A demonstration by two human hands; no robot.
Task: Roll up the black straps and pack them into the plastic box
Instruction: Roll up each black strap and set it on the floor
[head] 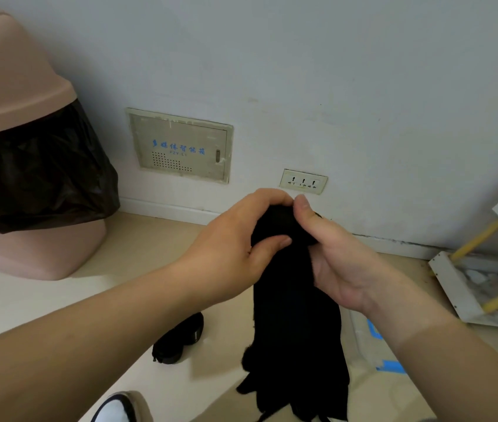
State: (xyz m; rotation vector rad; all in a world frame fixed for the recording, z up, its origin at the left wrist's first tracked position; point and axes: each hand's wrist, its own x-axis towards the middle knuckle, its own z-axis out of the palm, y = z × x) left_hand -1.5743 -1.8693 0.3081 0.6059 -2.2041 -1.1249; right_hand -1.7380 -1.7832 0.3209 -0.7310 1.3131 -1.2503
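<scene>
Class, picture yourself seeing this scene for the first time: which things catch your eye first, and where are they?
At centre, the left hand and right hand grip the top of the black straps, which hang towards the floor. A pink bin with a black liner fills the left edge. A small black bundle lies on the floor below.

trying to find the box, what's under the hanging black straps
A clear plastic box with blue clips sits beneath the black straps. Only its right side shows; the straps cover the rest, so its contents cannot be seen.
</scene>
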